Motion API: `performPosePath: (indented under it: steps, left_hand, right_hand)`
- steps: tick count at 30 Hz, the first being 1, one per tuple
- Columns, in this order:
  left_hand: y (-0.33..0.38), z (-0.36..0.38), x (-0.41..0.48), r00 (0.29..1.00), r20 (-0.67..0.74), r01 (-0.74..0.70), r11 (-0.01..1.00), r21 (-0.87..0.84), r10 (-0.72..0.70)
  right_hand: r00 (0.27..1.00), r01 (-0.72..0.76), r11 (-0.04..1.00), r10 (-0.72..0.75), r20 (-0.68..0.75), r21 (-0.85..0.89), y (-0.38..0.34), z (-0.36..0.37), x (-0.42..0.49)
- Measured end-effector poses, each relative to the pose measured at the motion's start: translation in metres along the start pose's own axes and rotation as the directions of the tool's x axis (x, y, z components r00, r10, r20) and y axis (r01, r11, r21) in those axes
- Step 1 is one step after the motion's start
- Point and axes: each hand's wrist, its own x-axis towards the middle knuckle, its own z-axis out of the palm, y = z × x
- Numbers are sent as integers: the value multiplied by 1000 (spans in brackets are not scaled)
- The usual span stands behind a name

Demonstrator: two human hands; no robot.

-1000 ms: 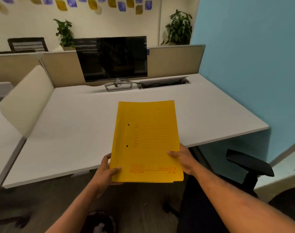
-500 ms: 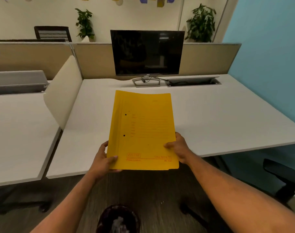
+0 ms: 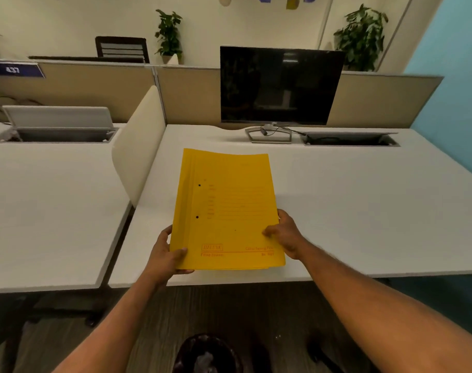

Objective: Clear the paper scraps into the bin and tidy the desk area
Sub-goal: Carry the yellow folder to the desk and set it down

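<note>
A yellow file folder [image 3: 226, 208] with red print and two punch holes is held flat over the front part of the white desk [image 3: 350, 211]. My left hand [image 3: 166, 255] grips its near left corner, thumb on top. My right hand [image 3: 286, 234] grips its near right edge. A dark round bin [image 3: 202, 354] stands on the floor below, between my forearms, with pale crumpled paper inside.
A black monitor [image 3: 280, 86] on a silver stand sits at the desk's back, beside an open cable tray [image 3: 350, 138]. A cream divider panel [image 3: 140, 146] separates a second white desk [image 3: 49, 211] on the left. A blue wall [image 3: 455, 90] closes the right side.
The view has swung left and come closer to the desk. The folder, held by both hands throughout, now lies further over the desk top. The chair at right has left the view.
</note>
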Motion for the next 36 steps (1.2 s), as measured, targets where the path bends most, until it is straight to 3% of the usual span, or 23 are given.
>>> performPosePath:
  steps: [19, 36]
  left_hand:
    - [21, -11, 156, 973, -177, 140, 988, -63, -149]
    - [106, -60, 326, 934, -281, 223, 974, -30, -222]
  right_hand:
    - [999, -8, 1000, 8, 34, 3, -22, 21, 186]
    - [984, -120, 990, 107, 144, 81, -97, 52, 364]
